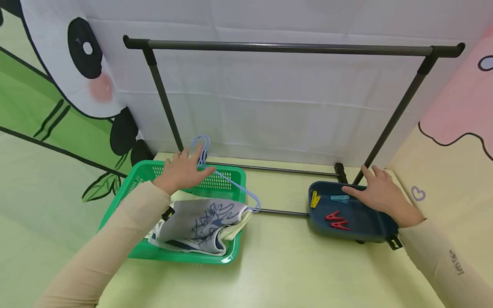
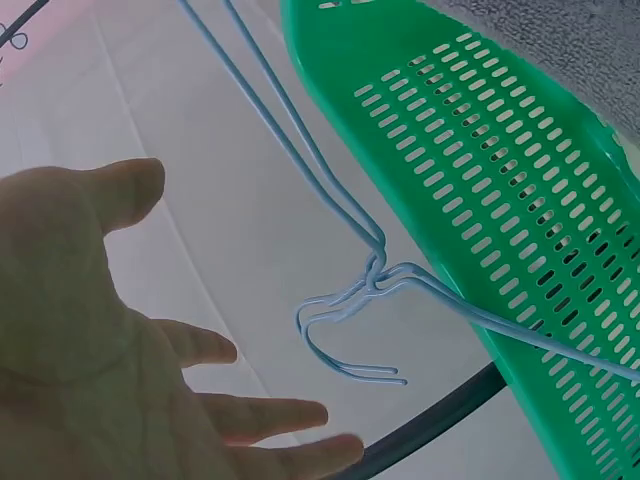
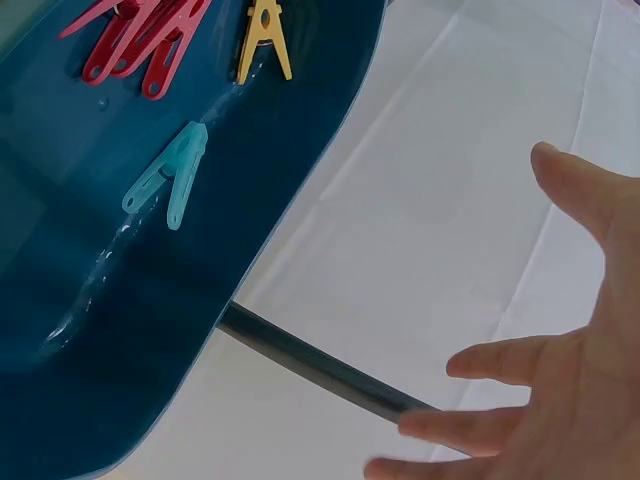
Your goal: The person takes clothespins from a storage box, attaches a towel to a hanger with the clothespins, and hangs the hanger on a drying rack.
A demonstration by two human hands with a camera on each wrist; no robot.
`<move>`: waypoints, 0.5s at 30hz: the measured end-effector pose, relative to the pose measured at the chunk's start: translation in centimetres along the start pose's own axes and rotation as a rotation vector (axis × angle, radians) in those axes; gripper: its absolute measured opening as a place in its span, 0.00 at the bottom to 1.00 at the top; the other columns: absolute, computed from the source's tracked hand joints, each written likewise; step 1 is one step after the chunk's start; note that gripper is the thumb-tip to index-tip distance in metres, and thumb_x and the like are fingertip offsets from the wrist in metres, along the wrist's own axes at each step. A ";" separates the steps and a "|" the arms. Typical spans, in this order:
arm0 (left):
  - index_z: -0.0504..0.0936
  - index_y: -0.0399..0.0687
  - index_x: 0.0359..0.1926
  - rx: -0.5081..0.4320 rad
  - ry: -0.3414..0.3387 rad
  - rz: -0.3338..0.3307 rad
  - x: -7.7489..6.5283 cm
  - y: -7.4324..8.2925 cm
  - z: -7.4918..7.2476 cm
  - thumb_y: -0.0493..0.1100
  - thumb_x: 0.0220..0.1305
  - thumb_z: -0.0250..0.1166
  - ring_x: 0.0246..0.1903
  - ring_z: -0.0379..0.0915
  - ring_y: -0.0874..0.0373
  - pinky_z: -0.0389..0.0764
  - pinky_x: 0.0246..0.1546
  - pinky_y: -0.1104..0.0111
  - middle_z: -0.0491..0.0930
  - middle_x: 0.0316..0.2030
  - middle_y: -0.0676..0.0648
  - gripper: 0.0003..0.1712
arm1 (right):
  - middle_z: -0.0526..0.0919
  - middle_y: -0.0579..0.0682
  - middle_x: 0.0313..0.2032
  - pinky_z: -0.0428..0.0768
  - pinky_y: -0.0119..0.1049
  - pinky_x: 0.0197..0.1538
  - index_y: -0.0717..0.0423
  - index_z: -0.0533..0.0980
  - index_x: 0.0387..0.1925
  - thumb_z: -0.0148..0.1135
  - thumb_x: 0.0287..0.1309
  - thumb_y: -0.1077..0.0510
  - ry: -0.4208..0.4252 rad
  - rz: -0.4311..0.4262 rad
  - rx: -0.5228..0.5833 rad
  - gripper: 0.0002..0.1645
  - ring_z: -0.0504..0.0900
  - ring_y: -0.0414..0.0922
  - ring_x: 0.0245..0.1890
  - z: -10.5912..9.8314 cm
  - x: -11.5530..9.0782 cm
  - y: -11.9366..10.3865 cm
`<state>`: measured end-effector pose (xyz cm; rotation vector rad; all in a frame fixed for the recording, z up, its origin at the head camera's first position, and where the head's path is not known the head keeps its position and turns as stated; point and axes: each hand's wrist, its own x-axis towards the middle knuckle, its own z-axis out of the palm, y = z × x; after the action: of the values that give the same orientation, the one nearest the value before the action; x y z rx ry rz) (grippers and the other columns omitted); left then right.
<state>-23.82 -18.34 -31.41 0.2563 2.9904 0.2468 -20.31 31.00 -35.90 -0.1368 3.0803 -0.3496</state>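
My left hand (image 1: 182, 173) hovers over the back of a green basket (image 1: 233, 256), fingers spread and holding nothing. Beside it, light-blue wire hangers (image 2: 375, 270) lean on the basket rim with their hooks up. Folded cloths, the top one a grey towel (image 1: 192, 218) with a dark drawing, lie in the basket. Above the right side of a dark blue tray (image 1: 366, 233) is my right hand (image 1: 385, 196), its fingers apart and nothing in them. Red clothespins (image 1: 339, 224), a yellow clothespin (image 1: 315, 199) and a light-blue clothespin (image 3: 170, 175) lie in the tray.
A dark metal rack stands behind both containers, with a top bar (image 1: 285, 47), slanted posts (image 1: 400, 111) and a low rod (image 1: 283, 212) near the tabletop. The pale yellow table (image 1: 277, 261) runs in front. A printed cloth (image 1: 269, 107) hangs behind the rack.
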 end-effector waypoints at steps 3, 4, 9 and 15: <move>0.38 0.43 0.74 -0.027 0.015 0.034 0.1 0.0 -0.2 0.66 0.66 0.47 0.63 0.47 0.26 0.57 0.55 0.36 0.48 0.67 0.25 0.49 | 0.50 0.80 0.62 0.61 0.69 0.52 0.73 0.49 0.68 0.51 0.55 0.26 -0.017 0.005 0.002 0.62 0.52 0.76 0.59 0.0 0.0 -0.1; 0.39 0.42 0.74 -0.042 0.019 0.045 0.1 -0.1 -0.2 0.64 0.67 0.48 0.62 0.49 0.26 0.60 0.54 0.37 0.49 0.66 0.25 0.48 | 0.51 0.80 0.61 0.63 0.69 0.51 0.73 0.50 0.68 0.51 0.55 0.26 -0.020 0.003 0.001 0.61 0.53 0.76 0.58 0.1 0.0 -0.1; 0.47 0.35 0.72 -0.102 0.014 0.084 0.3 -0.2 -0.6 0.59 0.69 0.49 0.64 0.50 0.30 0.60 0.57 0.40 0.51 0.66 0.27 0.43 | 0.54 0.79 0.60 0.66 0.67 0.48 0.74 0.55 0.66 0.54 0.55 0.27 -0.021 -0.011 -0.011 0.60 0.56 0.76 0.56 0.1 0.0 0.0; 0.60 0.31 0.66 -0.107 0.034 0.105 1.0 -0.6 -1.1 0.54 0.69 0.51 0.60 0.60 0.34 0.65 0.55 0.43 0.63 0.61 0.28 0.36 | 0.68 0.76 0.54 0.72 0.61 0.43 0.73 0.66 0.59 0.59 0.56 0.36 -0.040 -0.047 -0.019 0.47 0.70 0.70 0.50 0.1 0.1 -0.2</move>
<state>-25.09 -18.90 -30.61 0.4012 2.9890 0.4241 -20.40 30.78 -35.91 -0.2144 3.0463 -0.3150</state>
